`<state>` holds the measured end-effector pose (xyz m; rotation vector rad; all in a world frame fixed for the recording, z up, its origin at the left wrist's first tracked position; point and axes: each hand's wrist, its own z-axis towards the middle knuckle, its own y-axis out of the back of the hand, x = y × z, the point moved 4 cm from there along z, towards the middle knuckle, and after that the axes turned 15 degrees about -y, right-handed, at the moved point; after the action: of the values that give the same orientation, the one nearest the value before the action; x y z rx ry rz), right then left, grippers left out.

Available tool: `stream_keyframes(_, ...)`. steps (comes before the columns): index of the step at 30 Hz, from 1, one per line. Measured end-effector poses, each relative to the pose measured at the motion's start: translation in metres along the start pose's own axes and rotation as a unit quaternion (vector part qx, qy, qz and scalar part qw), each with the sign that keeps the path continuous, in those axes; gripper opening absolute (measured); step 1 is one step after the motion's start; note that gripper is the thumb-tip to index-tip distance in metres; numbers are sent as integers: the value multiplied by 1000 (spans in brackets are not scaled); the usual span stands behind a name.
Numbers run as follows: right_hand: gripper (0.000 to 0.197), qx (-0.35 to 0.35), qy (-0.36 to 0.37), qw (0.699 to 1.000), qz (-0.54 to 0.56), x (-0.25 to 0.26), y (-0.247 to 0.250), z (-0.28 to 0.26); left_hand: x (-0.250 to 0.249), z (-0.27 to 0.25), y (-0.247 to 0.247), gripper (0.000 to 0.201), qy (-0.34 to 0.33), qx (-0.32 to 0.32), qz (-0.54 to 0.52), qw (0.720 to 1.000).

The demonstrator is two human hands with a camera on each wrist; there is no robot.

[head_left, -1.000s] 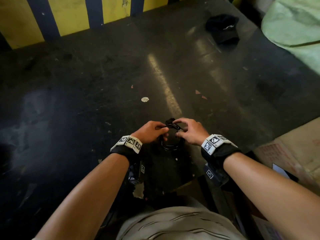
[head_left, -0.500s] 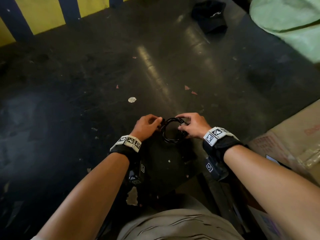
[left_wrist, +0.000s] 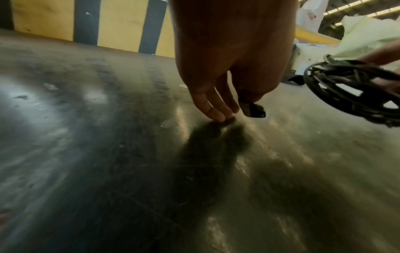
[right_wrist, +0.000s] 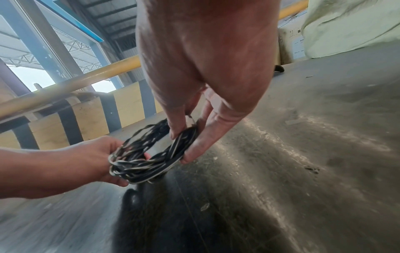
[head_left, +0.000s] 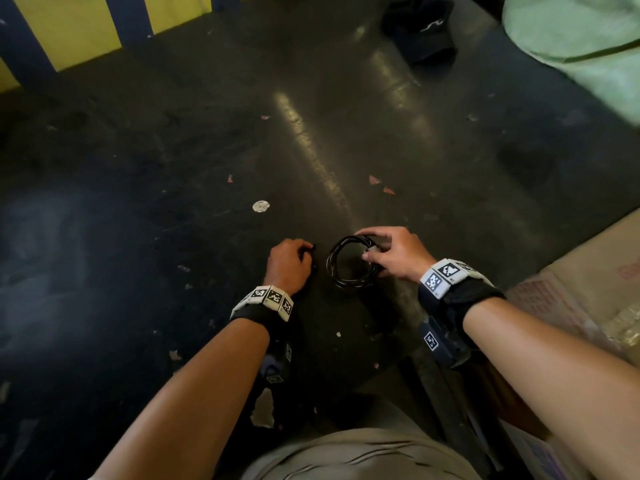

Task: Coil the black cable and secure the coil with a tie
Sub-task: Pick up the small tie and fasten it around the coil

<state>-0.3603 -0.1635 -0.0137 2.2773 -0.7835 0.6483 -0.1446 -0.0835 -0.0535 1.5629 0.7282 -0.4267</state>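
- Two hands are seen low over the dark floor [head_left: 145, 188], near its close edge.
- Black cable [head_left: 349, 263], coiled into a ring, is pinched at its right side by the right hand [head_left: 394, 254], thumb against fingers.
- A small black piece [left_wrist: 252, 109], perhaps the tie, is pinched by the left hand [head_left: 289, 265], just left of the coil and apart from it.
- A black cap [head_left: 420, 27] is seen at the far edge.

A: Dim overall. The dark floor [head_left: 346, 140] carries a long streak of glare down its middle.

B: Daylight enters behind the rail [right_wrist: 71, 82] in the right wrist view. Both wrist views bend at the edges and smear near the bottom. Soft shadows pool under each hand [left_wrist: 227, 51].
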Motion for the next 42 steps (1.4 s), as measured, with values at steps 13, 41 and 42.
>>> stream_keyframes(13,46,144,119,982,-21,52,-27,-29,7,-45,44,11,80,95,-204,971)
stream_keyframes(41,39,-7,124,975,-184,60,-72,-22,6,-94,66,37,146,56,-371,915)
stream_keyframes(42,39,-8,123,975,-183,60,-73,-21,7,-94,67,38,142,56,-359,921)
